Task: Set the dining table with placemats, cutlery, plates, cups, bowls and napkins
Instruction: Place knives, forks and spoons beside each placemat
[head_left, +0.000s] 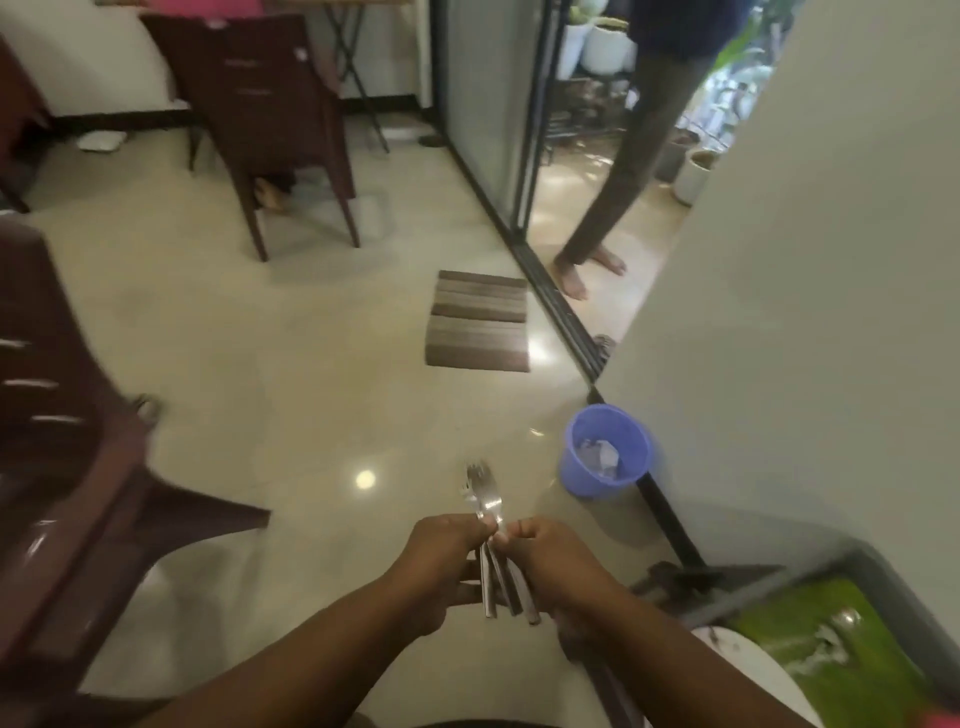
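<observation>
A bundle of steel cutlery (488, 499), forks among it, points away from me over the floor at bottom centre. My left hand (441, 561) grips the bundle from the left at the necks. My right hand (550, 566) pinches the same bundle from the right, with the handles sticking out below between both hands. The dining table itself is not in view.
Dark brown chairs stand at left (67, 467) and at the back (275, 114). A striped mat (478, 322) lies on the glossy floor. A blue bin (605, 449) stands by the wall. Another person's legs (618, 182) are at the sliding door. Green tray (831, 654) at lower right.
</observation>
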